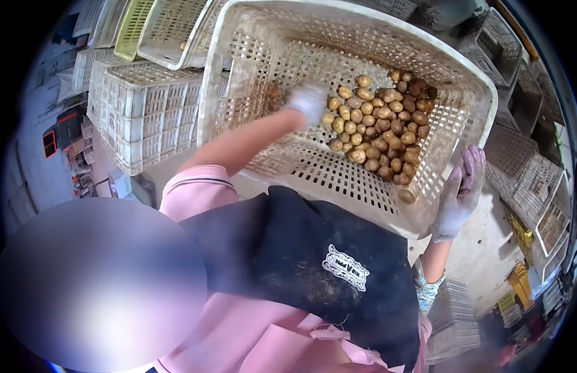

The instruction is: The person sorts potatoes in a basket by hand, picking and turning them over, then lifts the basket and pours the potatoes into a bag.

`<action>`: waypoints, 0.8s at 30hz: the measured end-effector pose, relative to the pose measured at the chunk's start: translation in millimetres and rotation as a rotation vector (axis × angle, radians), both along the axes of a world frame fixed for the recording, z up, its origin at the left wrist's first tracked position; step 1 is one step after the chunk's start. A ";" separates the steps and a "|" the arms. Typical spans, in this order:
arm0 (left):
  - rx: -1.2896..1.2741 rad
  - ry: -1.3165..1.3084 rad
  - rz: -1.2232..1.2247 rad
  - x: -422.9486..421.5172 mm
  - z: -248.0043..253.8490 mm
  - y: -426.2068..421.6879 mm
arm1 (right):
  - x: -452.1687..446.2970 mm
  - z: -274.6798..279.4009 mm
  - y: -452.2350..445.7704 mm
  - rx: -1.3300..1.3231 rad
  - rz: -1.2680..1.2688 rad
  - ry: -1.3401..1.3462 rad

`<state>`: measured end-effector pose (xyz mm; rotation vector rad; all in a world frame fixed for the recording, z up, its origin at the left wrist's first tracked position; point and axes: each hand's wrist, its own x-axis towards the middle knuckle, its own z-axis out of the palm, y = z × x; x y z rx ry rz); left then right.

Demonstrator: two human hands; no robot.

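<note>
A large white perforated plastic crate (357, 214) stands tilted in front of me. Many small potatoes (375, 124) are heaped toward its right end. My left hand (308, 104), in a white glove, reaches inside the crate, left of the heap. Motion smears its fingers, so I cannot see whether it holds anything. A few brownish potatoes (275, 96) lie partly hidden near that hand. My right hand (461, 194) wears a stained white glove and rests at the crate's right end near the corner. Its fingers are stretched out, with the thumb apart.
Stacked white crates (145, 121) stand close on the left, with a yellow-green crate (132, 34) behind them. More crates (509, 146) line the right side. Yellow items (520, 283) lie on the floor at the lower right. A dark apron (288, 248) covers my front.
</note>
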<state>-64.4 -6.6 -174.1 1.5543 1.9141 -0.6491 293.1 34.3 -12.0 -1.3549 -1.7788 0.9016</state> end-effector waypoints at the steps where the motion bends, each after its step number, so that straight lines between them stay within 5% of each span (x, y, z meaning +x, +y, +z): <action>1: 0.112 0.074 -0.015 -35.2 -19.8 -17.6 | 3.7 0.6 1.5 0.029 0.026 -0.090; 3: 0.216 0.169 0.207 -84.4 -32.7 -42.8 | 6.0 1.5 -1.9 0.030 0.047 -0.136; 6: 0.095 -0.204 0.324 -86.3 -49.3 -30.2 | -0.2 1.7 -0.8 -0.041 -0.012 0.008; 7: -0.089 -0.443 0.578 -74.6 -54.6 -28.4 | -1.3 2.4 -2.0 -0.086 -0.034 0.055; 8: -0.280 -0.676 0.830 -41.3 -7.7 -9.1 | -2.4 1.6 -3.2 -0.131 -0.057 0.107; 10: -0.101 -0.487 0.143 3.1 48.7 13.1 | -2.0 2.0 -1.6 -0.072 -0.016 0.020; 13: 0.454 -0.227 -0.444 33.5 -8.2 17.1 | -2.2 2.2 -1.2 -0.067 -0.002 0.014; 15: 0.057 -0.248 -0.281 55.9 -0.4 44.5 | -1.1 2.7 -0.4 -0.071 -0.003 0.020; 19: -0.176 -0.473 -0.159 41.4 -9.8 57.5 | -1.3 4.7 -1.3 -0.022 0.011 -0.072; 20: -0.374 -0.540 0.045 38.9 27.1 62.8 | 1.9 4.2 0.6 0.017 0.038 -0.134; 22: -0.129 -0.684 -0.277 -3.0 -14.3 40.6 | 2.5 2.8 2.0 0.004 0.031 -0.106; 24: -0.060 -1.084 -0.145 -11.0 6.9 33.0 | 0.3 2.0 -0.1 -0.066 -0.014 0.012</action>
